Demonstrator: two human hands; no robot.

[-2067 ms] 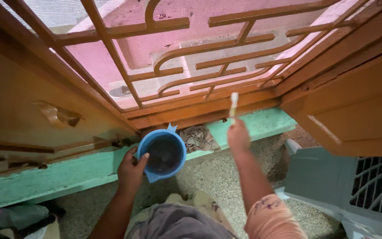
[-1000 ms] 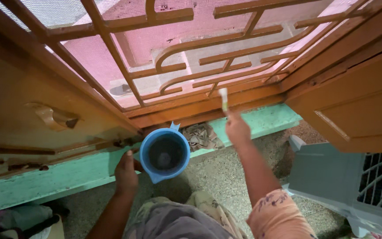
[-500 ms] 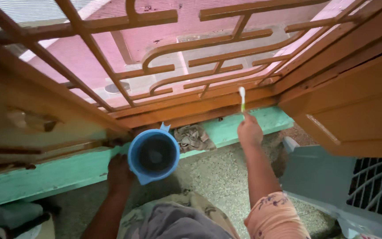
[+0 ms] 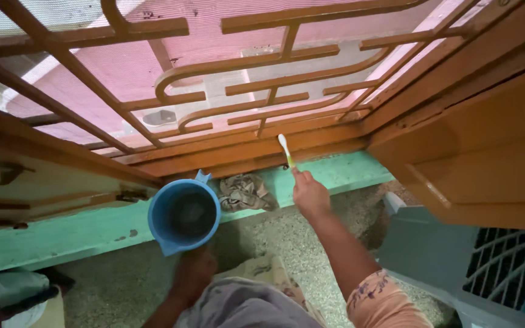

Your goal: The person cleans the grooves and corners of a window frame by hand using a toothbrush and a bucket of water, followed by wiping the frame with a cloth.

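My right hand (image 4: 310,194) grips a toothbrush (image 4: 285,147) with a green handle and a white head. The head points up at the bottom rail of the orange wooden window frame (image 4: 238,153). A blue plastic mug (image 4: 183,214) with dark contents hangs over the front edge of the green sill (image 4: 341,171). My left hand (image 4: 193,270) is just below the mug, by its handle, and is largely hidden in shadow. A crumpled cloth (image 4: 243,192) lies on the sill between the mug and the toothbrush.
An orange grille with mesh (image 4: 256,85) fills the window. Open wooden shutters stand at the left (image 4: 44,176) and right (image 4: 487,152). A grey cooler (image 4: 451,255) stands on the speckled floor at the right. A bundle of clothes (image 4: 7,294) lies at bottom left.
The mug and my left hand have shifted left and lower, with the hand now under the mug. My right hand has carried the toothbrush left along the bottom rail.
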